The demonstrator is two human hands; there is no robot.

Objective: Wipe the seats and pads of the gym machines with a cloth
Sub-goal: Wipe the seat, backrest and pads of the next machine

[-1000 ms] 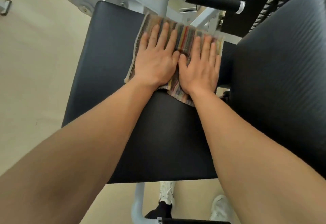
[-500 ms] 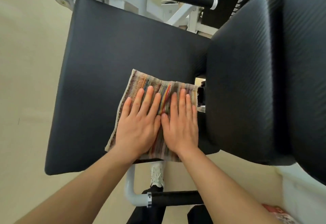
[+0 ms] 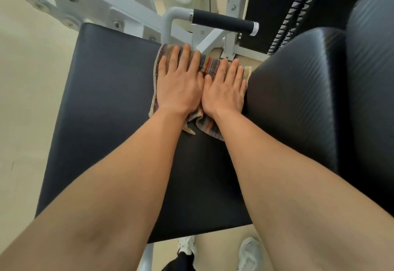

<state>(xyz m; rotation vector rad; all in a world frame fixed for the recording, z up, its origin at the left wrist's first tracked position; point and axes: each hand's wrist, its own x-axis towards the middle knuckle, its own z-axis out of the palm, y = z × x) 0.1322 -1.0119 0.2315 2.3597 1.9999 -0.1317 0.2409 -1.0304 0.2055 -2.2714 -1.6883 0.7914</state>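
A black padded seat of a gym machine fills the middle of the view. A striped multicoloured cloth lies at the seat's far edge, close to the black back pad on the right. My left hand and my right hand lie flat side by side on the cloth, fingers spread, pressing it onto the seat. Most of the cloth is hidden under the hands; its near edge bunches by the wrists.
A black foam-grip handle on a grey frame juts out beyond the seat. A black weight stack stands at the back right. Beige floor lies to the left. My white shoes show below the seat's near edge.
Both hands have pushed the cloth from the seat's near edge back up to its far edge, by the handle and back pad.
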